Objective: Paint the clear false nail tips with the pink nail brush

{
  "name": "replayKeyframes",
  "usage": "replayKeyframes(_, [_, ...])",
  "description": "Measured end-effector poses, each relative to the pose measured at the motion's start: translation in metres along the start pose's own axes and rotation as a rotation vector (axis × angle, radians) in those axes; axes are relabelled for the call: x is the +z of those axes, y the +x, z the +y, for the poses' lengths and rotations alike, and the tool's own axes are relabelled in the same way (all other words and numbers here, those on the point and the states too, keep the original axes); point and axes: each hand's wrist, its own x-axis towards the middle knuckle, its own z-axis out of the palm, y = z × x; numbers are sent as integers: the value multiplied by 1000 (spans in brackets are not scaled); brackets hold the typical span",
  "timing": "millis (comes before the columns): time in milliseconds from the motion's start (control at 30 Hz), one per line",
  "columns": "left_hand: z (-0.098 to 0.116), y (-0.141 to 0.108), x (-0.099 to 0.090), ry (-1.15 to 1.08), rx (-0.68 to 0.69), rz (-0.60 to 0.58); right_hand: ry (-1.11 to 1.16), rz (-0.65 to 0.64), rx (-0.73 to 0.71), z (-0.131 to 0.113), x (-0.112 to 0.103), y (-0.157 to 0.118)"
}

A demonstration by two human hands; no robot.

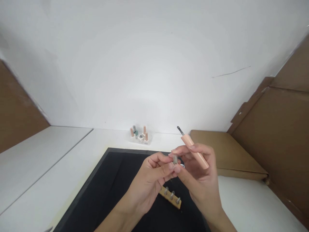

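Observation:
My left hand (154,175) pinches a small translucent grey piece (175,159), which looks like a false nail tip. The thumb and fingertips of my right hand (204,180) meet the same piece from the other side. Tucked between the upper fingers of my right hand is a nail polish brush (195,151) with a peach handle, its dark bristle end pointing up and left. Below the hands, a wooden strip (172,198) bears several similar small grey pieces standing in a row; its left end is hidden by my left hand.
A black mat (116,180) lies on the white table (70,151). A clear tray (151,139) with several peach-capped and grey-capped polish bottles stands against the wall. At right lies a flat cardboard box (227,151); cardboard panels (285,129) flank both sides.

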Motion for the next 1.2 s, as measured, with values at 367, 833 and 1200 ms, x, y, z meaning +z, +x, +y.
replayKeyframes(367, [2,-6,11,12,64,19,156,-28,-5,-4,8,-3])
replayKeyframes(833, [-1,-5,10,-29,31,16,91,11,-8,-5,6,-3])
replayKeyframes(1200, [-4,-1,2,-44,6,14,58,-22,53,-5,-5,4])
